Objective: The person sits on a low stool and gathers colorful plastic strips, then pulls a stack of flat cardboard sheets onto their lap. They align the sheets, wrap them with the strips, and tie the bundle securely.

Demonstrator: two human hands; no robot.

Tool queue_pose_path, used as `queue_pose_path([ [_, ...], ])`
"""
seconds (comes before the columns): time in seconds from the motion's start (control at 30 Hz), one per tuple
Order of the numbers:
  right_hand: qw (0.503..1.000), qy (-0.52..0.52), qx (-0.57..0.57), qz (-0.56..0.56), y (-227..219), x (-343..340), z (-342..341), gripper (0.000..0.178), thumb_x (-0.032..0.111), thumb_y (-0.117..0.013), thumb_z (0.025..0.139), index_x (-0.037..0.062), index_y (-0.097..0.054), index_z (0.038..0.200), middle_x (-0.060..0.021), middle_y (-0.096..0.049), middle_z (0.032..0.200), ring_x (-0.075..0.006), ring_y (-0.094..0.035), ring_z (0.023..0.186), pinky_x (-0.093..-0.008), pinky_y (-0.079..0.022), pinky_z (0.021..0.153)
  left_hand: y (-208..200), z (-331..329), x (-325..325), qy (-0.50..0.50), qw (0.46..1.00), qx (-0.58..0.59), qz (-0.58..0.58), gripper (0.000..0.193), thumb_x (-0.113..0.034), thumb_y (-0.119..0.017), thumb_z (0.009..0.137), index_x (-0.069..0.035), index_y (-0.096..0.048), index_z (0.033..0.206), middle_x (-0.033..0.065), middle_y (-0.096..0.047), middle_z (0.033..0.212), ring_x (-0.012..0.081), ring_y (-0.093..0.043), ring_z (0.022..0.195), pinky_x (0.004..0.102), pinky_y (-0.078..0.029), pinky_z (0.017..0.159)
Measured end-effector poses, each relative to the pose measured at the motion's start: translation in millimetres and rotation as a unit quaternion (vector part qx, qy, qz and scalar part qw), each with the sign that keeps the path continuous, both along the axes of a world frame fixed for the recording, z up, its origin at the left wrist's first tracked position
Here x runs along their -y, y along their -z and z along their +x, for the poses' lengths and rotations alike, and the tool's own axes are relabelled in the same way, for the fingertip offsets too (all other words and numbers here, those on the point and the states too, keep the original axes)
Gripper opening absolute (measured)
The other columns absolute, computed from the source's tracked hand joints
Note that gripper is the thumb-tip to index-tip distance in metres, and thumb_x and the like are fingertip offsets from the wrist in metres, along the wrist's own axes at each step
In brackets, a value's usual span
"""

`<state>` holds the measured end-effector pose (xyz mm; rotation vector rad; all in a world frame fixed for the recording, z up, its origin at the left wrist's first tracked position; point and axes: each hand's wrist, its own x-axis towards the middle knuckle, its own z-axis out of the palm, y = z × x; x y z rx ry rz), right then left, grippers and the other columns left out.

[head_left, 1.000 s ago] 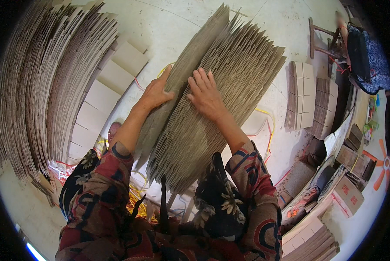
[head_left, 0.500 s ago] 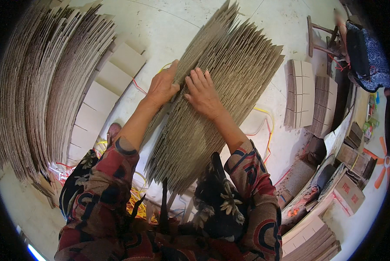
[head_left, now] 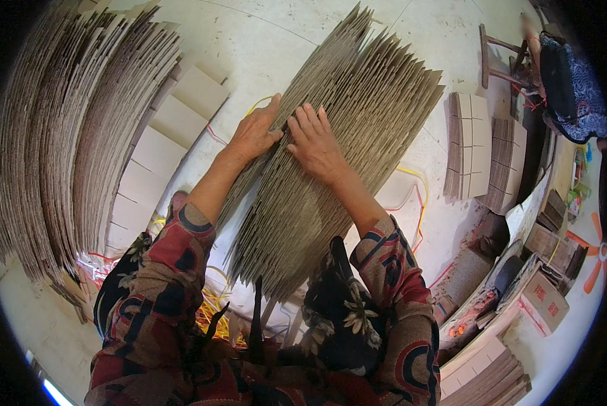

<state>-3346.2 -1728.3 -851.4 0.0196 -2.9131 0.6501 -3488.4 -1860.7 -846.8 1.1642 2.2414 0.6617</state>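
Note:
A long row of thin brown cardboard sheets (head_left: 344,128) stands on edge in front of me, slanting from lower left to upper right. My left hand (head_left: 252,135) is at the row's left side, gripping a sheaf of the sheets (head_left: 317,64) with the thumb over their top edges. Its other fingers are partly hidden on the outer side. My right hand (head_left: 315,145) rests on the top edges of the main row, its fingers stretched out and slightly apart. It holds nothing.
Tall stacks of cardboard (head_left: 66,135) line the left, beside paler slotted pieces (head_left: 161,142). Two small cardboard stacks (head_left: 471,145) stand at right. Farther right are a wooden stool (head_left: 484,57), a person in blue patterned clothing (head_left: 587,95), an orange fan (head_left: 595,252) and a carton (head_left: 543,302).
The sheaf at my left hand has loosened and fanned toward the right, closing on the main row. Both hands have stayed almost in place.

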Motion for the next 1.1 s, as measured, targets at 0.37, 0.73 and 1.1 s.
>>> queue_pose_path([
  [0.37, 0.999, -0.018, 0.006, 0.036, 2.3, -12.9, 6.3, 0.051, 0.014, -0.054, 0.086, -0.002, -0.038, 0.132, -0.0193, -0.036, 0.138, -0.0347, -0.027, 0.135, -0.0483, -0.017, 0.113, 3.5, -4.8, 3.1, -0.012, 0.994, 0.107, 0.021, 0.104, -0.026, -0.081, 0.063, -0.007, -0.02, 0.145, 0.0245, -0.047, 0.131, 0.0361, -0.047, 0.12, 0.0394, -0.039, 0.098],
  [0.73, 0.999, 0.004, -0.041, 0.031, 3.1, -13.4, 19.2, 0.05, 0.016, -0.06, 0.084, -0.003, -0.043, 0.127, -0.0192, -0.04, 0.135, -0.0356, -0.03, 0.132, -0.0481, -0.023, 0.111, 2.2, 4.6, -0.1, -0.086, 0.996, 0.007, 0.031, 0.104, -0.017, -0.075, 0.06, 0.003, -0.017, 0.143, 0.0296, -0.047, 0.128, 0.0368, -0.049, 0.118, 0.0367, -0.04, 0.098],
  [1.1, 0.998, 0.002, -0.031, 0.051, 4.7, -14.6, 15.8, 0.046, 0.017, -0.059, 0.085, -0.0043, -0.046, 0.124, -0.0198, -0.042, 0.132, -0.0358, -0.031, 0.132, -0.0468, -0.022, 0.112, -16.8, 16.7, 7.5, -0.114, 0.991, 0.059, 0.026, 0.088, -0.01, -0.066, 0.063, 0.0, -0.026, 0.14, 0.0261, -0.058, 0.099, 0.0401, -0.058, 0.093, 0.0413, -0.047, 0.083],
])
